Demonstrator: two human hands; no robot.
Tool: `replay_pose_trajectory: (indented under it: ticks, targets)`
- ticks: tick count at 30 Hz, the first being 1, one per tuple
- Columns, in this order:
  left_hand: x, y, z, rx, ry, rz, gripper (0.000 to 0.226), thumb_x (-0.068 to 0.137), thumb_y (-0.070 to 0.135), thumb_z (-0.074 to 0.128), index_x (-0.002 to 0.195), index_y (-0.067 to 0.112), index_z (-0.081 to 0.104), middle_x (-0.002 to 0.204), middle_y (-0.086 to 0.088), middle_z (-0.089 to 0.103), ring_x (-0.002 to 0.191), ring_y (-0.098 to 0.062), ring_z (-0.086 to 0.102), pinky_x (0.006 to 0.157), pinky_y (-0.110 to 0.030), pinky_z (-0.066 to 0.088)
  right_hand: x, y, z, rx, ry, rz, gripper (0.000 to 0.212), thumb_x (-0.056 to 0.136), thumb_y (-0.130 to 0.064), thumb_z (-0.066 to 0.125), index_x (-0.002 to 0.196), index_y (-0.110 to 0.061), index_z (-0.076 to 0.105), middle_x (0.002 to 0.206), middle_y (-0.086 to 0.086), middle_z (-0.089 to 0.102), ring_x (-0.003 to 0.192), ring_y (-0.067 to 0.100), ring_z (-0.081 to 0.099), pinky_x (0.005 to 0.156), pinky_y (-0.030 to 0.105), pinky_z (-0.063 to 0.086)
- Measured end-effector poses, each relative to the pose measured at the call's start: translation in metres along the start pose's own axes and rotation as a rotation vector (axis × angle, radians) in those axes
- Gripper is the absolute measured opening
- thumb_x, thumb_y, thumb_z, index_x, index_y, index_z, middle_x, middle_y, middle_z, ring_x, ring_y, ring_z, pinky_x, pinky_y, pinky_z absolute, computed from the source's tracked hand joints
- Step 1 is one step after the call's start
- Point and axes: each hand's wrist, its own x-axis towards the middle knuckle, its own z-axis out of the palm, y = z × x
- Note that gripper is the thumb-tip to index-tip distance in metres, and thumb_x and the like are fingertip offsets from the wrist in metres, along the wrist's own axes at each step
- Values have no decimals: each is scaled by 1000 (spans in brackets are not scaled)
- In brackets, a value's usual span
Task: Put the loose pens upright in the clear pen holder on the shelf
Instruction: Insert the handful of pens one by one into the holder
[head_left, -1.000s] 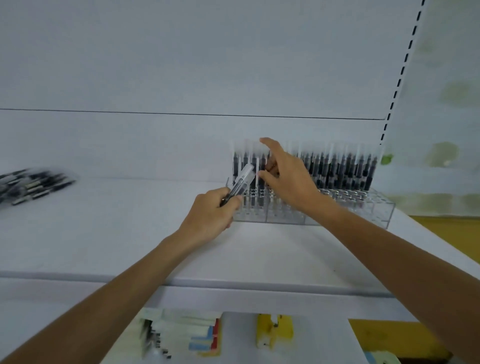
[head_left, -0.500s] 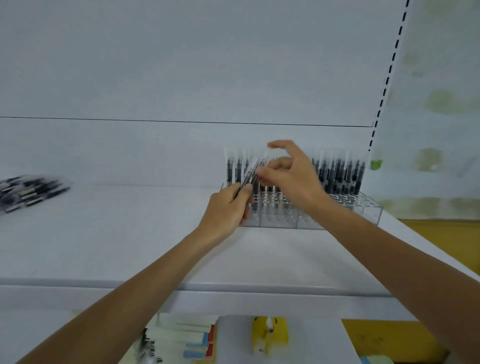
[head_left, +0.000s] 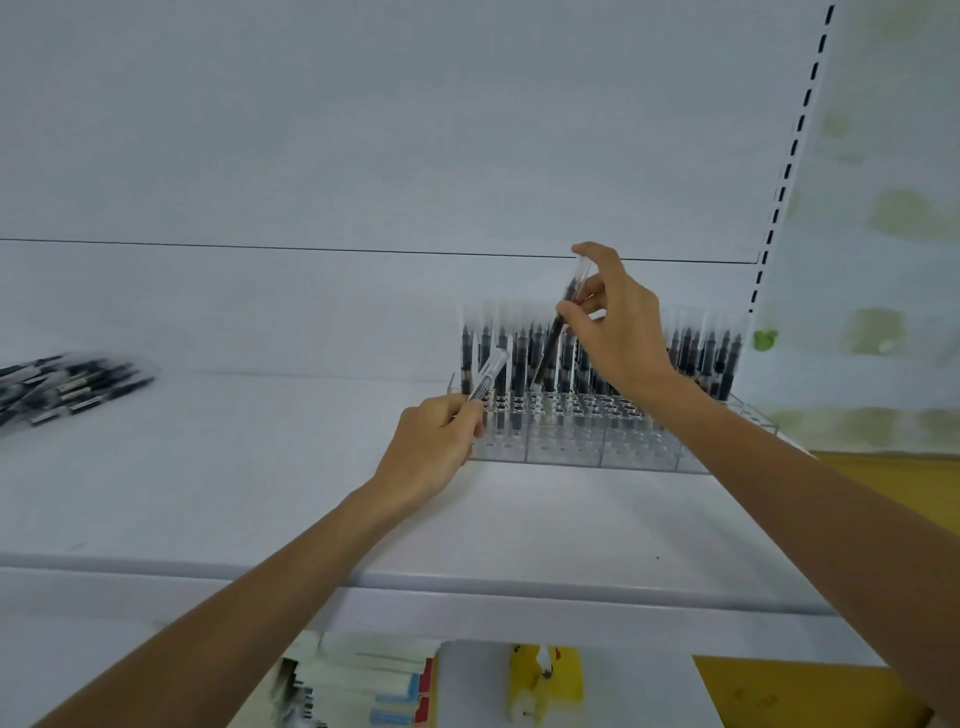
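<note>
**While Pen Hangs Tilted Over Holder, Insertion Outstanding**

Where the view begins, a yellow packet (head_left: 540, 680) sits on the lower level among blurred goods. Above, on the white shelf (head_left: 260, 493), the left hand (head_left: 436, 441) is nearest, fingers curled round a spare clear-capped pen (head_left: 488, 374) pointing up and right. Beyond it, the right hand (head_left: 618, 332) pinches a black-barrelled pen with clear cap (head_left: 558, 332) near its upper end. Its long axis is tilted, cap high, lower end down-left among the standing pens (head_left: 717, 358) of the clear acrylic multi-hole pen holder (head_left: 571, 441) beneath the fingers. Judgement: straighten to vertical, then lower. Far left, a heap of loose black pens (head_left: 67, 384) lies well apart, before the white back panel (head_left: 363, 156).
</note>
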Motion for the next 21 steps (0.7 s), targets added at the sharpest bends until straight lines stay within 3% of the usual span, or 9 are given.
replay_pose_trajectory:
  ticks: [3, 11, 15, 18, 21]
  targets:
    - [1, -4, 3, 9, 9, -7, 33, 94, 21, 43, 64, 13, 54, 45, 3, 46, 35, -3, 38, 44, -12, 32, 1, 1, -2, 7, -17, -3, 50, 88, -6, 62, 133, -17, 44, 79, -7, 50, 71, 5, 55, 66, 5, 44]
    - [0, -6, 7, 12, 12, 10, 34, 96, 24, 40, 67, 15, 56, 46, 3, 47, 40, -4, 40, 50, -13, 35, 2, -1, -3, 20, -31, -39, 51, 89, -5, 60, 135, -19, 44, 79, -10, 49, 72, 5, 57, 75, 27, 54]
    - [-1, -6, 7, 9, 15, -1, 34, 95, 18, 34, 70, 13, 56, 50, 0, 49, 49, -11, 42, 58, -24, 37, -5, -3, -2, 16, -78, -42, 51, 89, -5, 61, 134, -18, 43, 81, -5, 51, 73, 6, 56, 74, 26, 53]
    - [-3, -7, 7, 39, 11, 10, 32, 94, 16, 35, 70, 14, 57, 50, 1, 49, 48, -10, 42, 56, -24, 36, -18, -3, 5, -45, -185, -73, 49, 90, -8, 60, 135, -17, 42, 87, 1, 54, 80, 16, 58, 75, 24, 50]
    - [-3, -7, 7, 39, 16, 11, 32, 95, 16, 37, 70, 13, 57, 50, 1, 49, 46, -10, 41, 54, -24, 36, -23, 1, 11, -33, -179, -54, 49, 91, -8, 59, 136, -17, 42, 86, 0, 53, 79, 16, 56, 75, 24, 48]
